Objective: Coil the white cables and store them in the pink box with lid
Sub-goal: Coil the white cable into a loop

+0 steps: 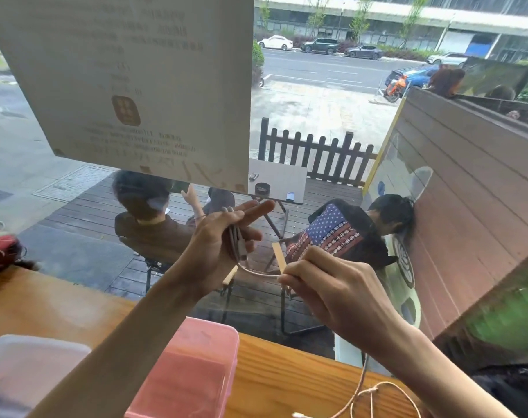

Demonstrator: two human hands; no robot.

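Head view: your left hand [223,236] is raised in front of the window [317,116], palm turned toward you, fingers loosely curled around several loops of white cable [237,239] that run down across the palm. The index finger sticks out straight to the right; the other fingers bend in over the loops, and a connector end of the cable lies against them near the middle of the hand. From the bottom of the coil a short stretch of cable curves down and to the right to your right hand [326,288]. That hand is closed into a pinch, thumb and forefinger tips pressed on the cable at its left edge, the remaining fingers folded under. Below the right wrist the cable drops to the wooden counter [287,372], where its loose tail [374,396] lies in an open curl with a crossing in it, and a white plug end rests near the bottom edge of the view.

The pink box [193,375] sits on the counter under your left forearm, just left of the loose tail. You cannot tell from here whether anything is inside it. Its clear lid [30,366] lies apart from it on the counter to the left, partly hidden by the forearm. A paper notice [130,86] hangs on the glass above your hands.
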